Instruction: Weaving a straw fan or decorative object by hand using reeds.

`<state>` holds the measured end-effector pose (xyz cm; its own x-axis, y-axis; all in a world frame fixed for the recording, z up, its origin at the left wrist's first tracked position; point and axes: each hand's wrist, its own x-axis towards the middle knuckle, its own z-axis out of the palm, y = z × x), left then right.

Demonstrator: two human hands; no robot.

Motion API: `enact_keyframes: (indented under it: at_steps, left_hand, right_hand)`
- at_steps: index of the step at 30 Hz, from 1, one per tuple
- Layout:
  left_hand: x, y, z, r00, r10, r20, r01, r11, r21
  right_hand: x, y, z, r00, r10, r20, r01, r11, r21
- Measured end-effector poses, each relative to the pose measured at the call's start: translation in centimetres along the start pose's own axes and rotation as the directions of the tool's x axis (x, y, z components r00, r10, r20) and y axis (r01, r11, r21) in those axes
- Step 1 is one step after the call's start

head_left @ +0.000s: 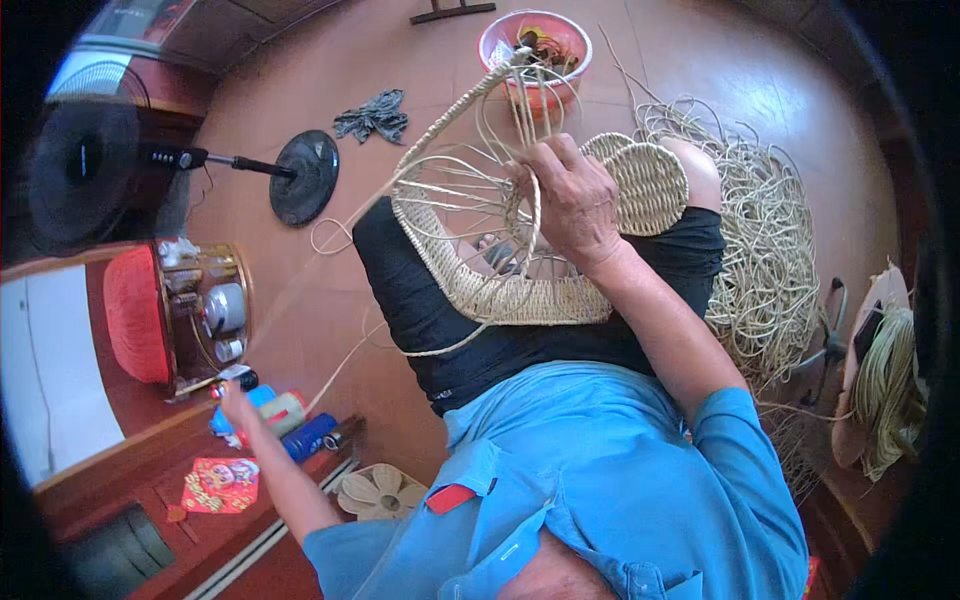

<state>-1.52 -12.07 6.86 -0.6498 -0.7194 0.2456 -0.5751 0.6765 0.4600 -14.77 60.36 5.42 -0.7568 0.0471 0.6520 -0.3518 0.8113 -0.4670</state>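
Observation:
On my lap rests an unfinished woven straw frame (455,280), with a thick plaited rim and several loose cords crossing its open middle. My right hand (575,198) is closed around some of these cords at the frame's inner right side; its fingertips are partly hidden. My left hand (237,402) is stretched far out to the left, blurred by motion. A pale straw cord (343,238) runs taut from the frame's left side toward it, and the fingers appear closed on it. Two round woven discs (650,190) lie by my right knee.
A heap of straw cord (765,260) covers the floor at right. A red bucket (535,50) stands ahead, near a dark crumpled bag (372,116). At left are a standing fan (304,178), a shelf (205,310) and bottles (308,438); a cord bundle (890,390) hangs far right.

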Motion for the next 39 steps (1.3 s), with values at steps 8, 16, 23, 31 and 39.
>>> enact_keyframes:
  at_steps: [8, 16, 23, 31, 39]
  left_hand:
    - [-2.9, -5.9, -5.1, 0.949, -0.306, 0.071, 0.258, 0.889, 0.378]
    - [-28.5, 31.7, 3.9, 0.274, 0.958, 0.084, -0.916, 0.287, -0.279]
    - [-24.9, 38.3, 10.2, 0.747, 0.633, 0.202, -0.473, 0.720, -0.507]
    - [-20.0, 33.8, 9.8, 0.970, 0.239, 0.046, -0.166, 0.790, -0.590]
    - [-33.0, 38.8, 5.0, 0.167, 0.978, 0.123, -0.777, 0.208, -0.594]
  right_hand:
    - [0.6, 0.2, -0.1, 1.000, 0.012, 0.007, -0.012, 1.000, 0.014]
    - [1.5, 0.3, -0.6, 0.998, -0.009, 0.056, 0.011, 0.999, -0.033]
    - [1.6, 0.7, -0.6, 0.997, -0.024, 0.073, 0.029, 0.998, -0.060]
    - [1.6, 0.7, -0.6, 0.998, -0.009, 0.069, 0.011, 1.000, -0.028]
    - [2.1, 0.5, -0.6, 0.993, 0.015, 0.116, -0.005, 0.997, -0.079]
